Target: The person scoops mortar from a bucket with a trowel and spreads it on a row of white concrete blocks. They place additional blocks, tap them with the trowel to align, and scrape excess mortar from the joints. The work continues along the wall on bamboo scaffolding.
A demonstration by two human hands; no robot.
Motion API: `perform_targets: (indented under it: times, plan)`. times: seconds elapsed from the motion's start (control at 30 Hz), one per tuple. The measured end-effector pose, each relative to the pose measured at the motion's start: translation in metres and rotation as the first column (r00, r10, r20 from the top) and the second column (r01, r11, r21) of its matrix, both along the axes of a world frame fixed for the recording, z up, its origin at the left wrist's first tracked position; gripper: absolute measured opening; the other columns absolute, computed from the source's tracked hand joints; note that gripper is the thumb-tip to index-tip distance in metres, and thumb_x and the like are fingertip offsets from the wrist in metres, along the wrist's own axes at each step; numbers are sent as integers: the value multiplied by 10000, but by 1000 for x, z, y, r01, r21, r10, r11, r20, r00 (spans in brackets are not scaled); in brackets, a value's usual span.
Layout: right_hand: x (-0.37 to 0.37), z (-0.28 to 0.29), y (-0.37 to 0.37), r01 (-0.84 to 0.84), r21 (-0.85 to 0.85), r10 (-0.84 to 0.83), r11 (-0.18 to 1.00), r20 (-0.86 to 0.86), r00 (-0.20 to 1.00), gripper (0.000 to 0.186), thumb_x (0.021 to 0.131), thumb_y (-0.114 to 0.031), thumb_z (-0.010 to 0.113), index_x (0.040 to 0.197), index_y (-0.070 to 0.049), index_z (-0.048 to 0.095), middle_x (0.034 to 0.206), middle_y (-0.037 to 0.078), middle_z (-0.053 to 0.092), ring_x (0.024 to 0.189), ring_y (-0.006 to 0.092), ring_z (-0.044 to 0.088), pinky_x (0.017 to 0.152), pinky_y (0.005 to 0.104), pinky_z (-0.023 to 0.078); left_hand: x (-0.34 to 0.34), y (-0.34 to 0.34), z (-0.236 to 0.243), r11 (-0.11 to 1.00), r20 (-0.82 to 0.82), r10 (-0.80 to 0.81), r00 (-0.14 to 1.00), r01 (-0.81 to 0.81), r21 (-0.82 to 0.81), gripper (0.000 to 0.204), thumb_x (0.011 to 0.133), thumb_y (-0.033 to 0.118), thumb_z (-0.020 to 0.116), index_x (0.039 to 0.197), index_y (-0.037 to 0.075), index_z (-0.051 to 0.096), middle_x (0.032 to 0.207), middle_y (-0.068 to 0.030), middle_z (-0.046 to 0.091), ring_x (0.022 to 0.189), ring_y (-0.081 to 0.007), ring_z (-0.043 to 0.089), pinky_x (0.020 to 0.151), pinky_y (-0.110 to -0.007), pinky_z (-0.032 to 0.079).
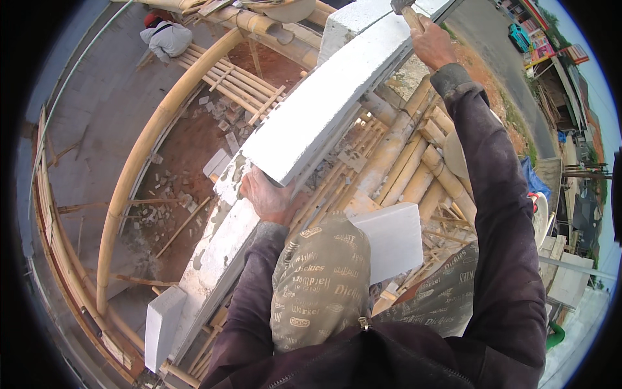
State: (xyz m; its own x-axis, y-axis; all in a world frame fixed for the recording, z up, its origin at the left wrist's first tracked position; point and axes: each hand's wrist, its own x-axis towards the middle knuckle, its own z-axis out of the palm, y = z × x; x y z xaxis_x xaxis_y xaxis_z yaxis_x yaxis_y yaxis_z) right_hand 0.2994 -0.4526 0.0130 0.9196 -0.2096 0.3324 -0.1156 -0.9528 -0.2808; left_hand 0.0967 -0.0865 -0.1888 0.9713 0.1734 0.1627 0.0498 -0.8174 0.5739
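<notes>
My right hand (433, 44) is wrapped round the wooden handle of a hammer (409, 14), raised over the far end of the wall; the top frame edge cuts off part of the hammer's head. A long white lightweight block (327, 110) lies along the top of the wall. My left hand (269, 196) grips its near lower end, with some fingers hidden beyond the edge. Just below that hand, grey mortar patches (223, 188) cover the lower white course (223, 243). A loose white block (389, 240) stands beside my knee, on the bamboo scaffold.
Bamboo poles (389, 162) form the scaffold under me. A small white block (163, 324) sits at the wall's near end. Rubble (175, 188) covers the reddish ground beyond the wall. Another person (167, 40) in a red head covering crouches at upper left. A road (499, 65) runs at right.
</notes>
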Motion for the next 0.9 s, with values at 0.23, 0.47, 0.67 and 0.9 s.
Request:
perform_targets:
  times: [0.23,0.47,0.67,0.9]
  plan:
    - [-121,28,95,-287,175,305,942,-85,949,492,953,-219,611,1370,33,543,934,332,664,838,379,691,769,434,527,0,-2,2,998,-43,47,998,-49,-40,773,650,291,843,1265,-27,499,1172,-183,550,1182,-361,456,1089,-482,284]
    - [-181,53,145,-392,312,443,865,-108,890,501,909,-103,587,1405,-61,529,817,235,611,771,414,628,726,470,508,1,4,2,998,-38,10,999,-12,-55,771,660,323,850,1273,5,507,1160,-174,556,1163,-350,480,1082,-477,300]
    - [-272,57,230,-502,452,673,737,-430,601,592,874,-83,634,1449,-181,532,947,142,500,881,325,570,784,429,486,0,9,2,996,-18,-40,999,39,-75,737,642,367,864,1211,27,542,1091,-144,586,1077,-354,519,987,-494,355]
    - [-272,30,257,-356,405,539,842,-626,564,597,861,-110,674,1435,-212,550,980,212,537,946,422,596,840,492,496,3,7,-15,999,151,15,988,-7,-53,736,626,389,848,1201,36,553,1046,-122,596,1056,-334,543,970,-499,351]
